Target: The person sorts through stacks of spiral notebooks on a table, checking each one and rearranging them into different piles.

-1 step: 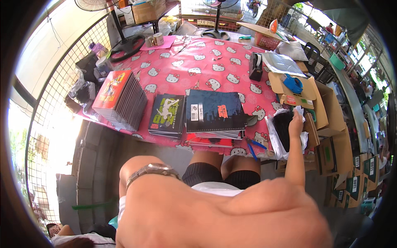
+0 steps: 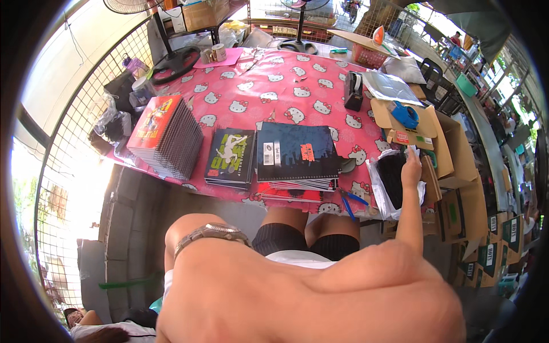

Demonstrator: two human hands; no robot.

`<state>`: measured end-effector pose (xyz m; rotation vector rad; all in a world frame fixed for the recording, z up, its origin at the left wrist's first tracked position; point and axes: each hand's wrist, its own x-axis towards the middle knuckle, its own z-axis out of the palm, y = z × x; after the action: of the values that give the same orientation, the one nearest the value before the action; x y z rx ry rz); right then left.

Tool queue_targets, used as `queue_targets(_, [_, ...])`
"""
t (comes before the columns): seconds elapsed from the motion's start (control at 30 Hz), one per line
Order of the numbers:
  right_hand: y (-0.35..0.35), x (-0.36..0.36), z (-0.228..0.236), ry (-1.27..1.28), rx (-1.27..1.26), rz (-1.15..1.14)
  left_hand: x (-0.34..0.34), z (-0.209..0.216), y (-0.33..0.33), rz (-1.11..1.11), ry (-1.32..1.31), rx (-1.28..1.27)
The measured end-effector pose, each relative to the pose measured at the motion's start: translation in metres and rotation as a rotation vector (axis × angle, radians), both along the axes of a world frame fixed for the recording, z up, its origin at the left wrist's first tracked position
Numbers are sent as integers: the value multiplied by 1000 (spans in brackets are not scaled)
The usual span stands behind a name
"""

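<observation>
A black packet (image 2: 392, 180) lay in an opened white wrapper (image 2: 377, 186) at the table's front right edge. The right hand (image 2: 411, 170) touched the wrapper's far side; whether its fingers gripped could not be told. The left hand (image 2: 354, 297), watch at the wrist, loomed near the camera, fingers hidden. A tug toward the body might have slid the packet off the edge; a sweeping forearm might have knocked down the blue-handled pliers (image 2: 346, 204) beside the notebooks (image 2: 300, 151). A pink, cat-patterned cloth (image 2: 260, 106) covered the table. Beyond stood cardboard boxes (image 2: 464, 146), wire mesh (image 2: 54, 200) and a fan (image 2: 299, 46).
</observation>
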<state>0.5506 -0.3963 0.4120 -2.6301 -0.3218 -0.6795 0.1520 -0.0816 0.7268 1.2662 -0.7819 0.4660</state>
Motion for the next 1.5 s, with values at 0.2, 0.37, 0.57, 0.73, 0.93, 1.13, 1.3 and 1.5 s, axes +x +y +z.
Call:
queue_targets(0.2, [46, -41, 84, -61, 187, 244, 46, -31, 26, -67, 60, 78])
queue_targets(0.37, [81, -70, 91, -200, 239, 402, 112, -200, 55, 784, 9, 1380])
queue_targets(0.57, [124, -111, 107, 16, 425, 522, 113, -198, 70, 562, 153, 1518])
queue_targets(0.73, [153, -134, 128, 326, 617, 844, 135, -111, 91, 708, 141, 1333])
queue_targets(0.93, [179, -135, 155, 145, 538, 1004, 162, -138, 86, 1021, 26, 1306])
queue_targets(1.13, [175, -134, 158, 160, 428, 1041, 164, -146, 70, 1132, 63, 1184])
queue_targets(1.3, [177, -140, 164, 298, 512, 1017, 164, -146, 70, 1142, -9, 1116])
queue_targets(1.5, [175, -151, 162, 636, 602, 864, 168, -146, 53, 1025, -157, 1100])
